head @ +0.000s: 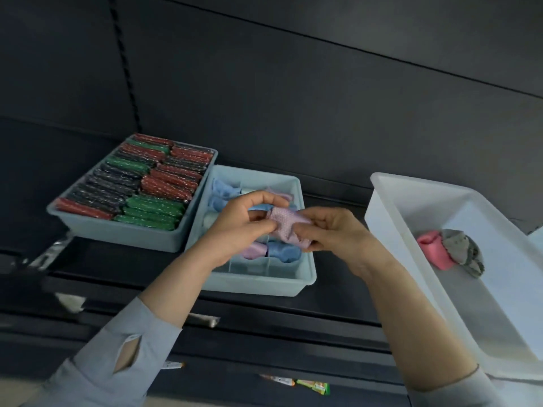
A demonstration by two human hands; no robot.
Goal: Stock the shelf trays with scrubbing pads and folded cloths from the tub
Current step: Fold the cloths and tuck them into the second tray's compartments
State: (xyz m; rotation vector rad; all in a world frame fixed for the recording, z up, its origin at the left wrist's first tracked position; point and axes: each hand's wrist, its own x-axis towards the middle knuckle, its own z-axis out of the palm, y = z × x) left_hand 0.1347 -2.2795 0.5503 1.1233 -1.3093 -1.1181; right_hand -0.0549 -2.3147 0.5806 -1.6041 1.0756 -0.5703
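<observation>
Head view: divided tray [305, 277] holds folded cloths [282, 251]; tub [382, 207] holds two.

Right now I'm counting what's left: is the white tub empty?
Not empty. The white tub holds a pink cloth and a grey cloth touching it.

Both forearms are reaching forward and converging, the left hand [241, 221] and right hand [332, 230] facing each other with fingers curled, pinching a lilac cloth [286, 227] between them.
</observation>
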